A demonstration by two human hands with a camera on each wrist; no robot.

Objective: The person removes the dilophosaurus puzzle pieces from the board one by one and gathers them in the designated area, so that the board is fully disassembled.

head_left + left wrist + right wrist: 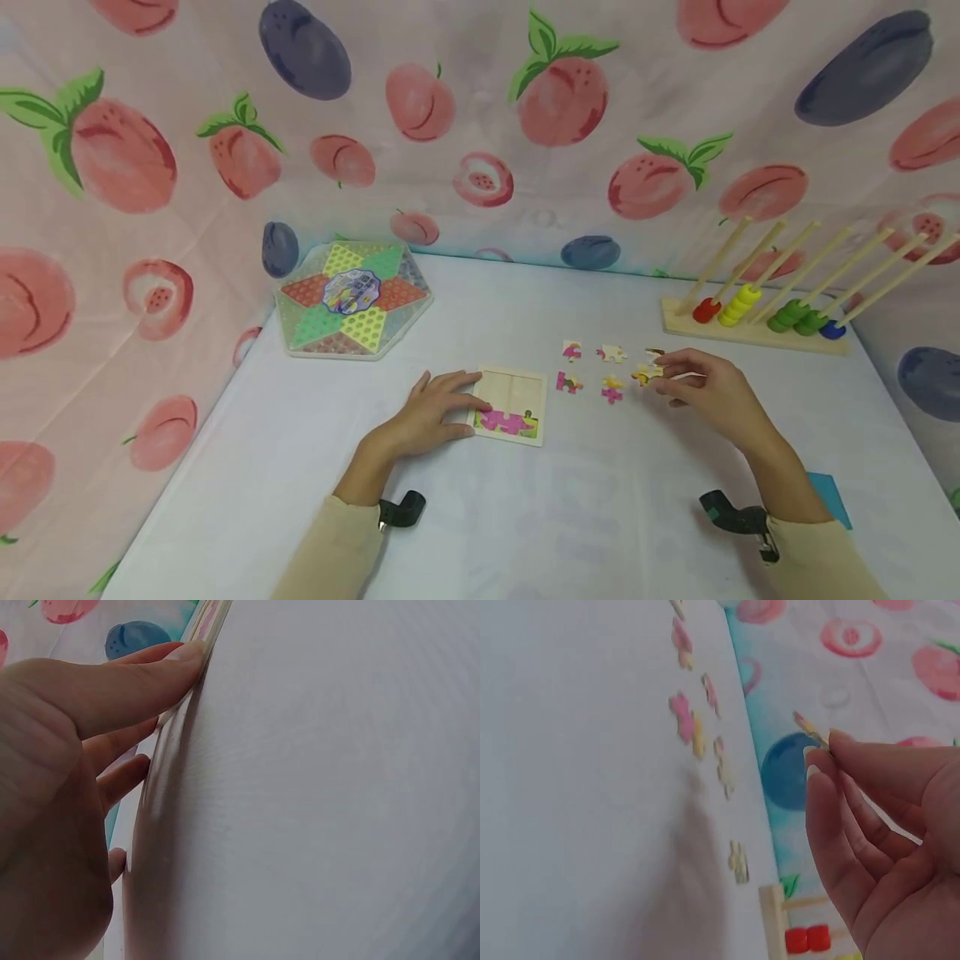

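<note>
A small square wooden puzzle tray (510, 390) lies on the table, with pink and green pieces (506, 422) fitted along its near side. My left hand (435, 412) rests at the tray's left edge, fingers spread, the index fingertip over the pink pieces. In the left wrist view the thumb (150, 688) touches the frame's side. Thumb and index finger of my right hand (708, 396) pinch a yellow jigsaw piece (810, 731), raised above the table. Left of it lie several loose pieces, among them a yellow and pink one (612, 390) and a pink one (568, 382).
Another loose piece (654, 353) lies just beyond the right fingertips. A wooden bead rack (750, 332) with upright rods stands at the back right. At the back left is a star-patterned game board (352, 300). A blue flat item (831, 498) lies by the right forearm.
</note>
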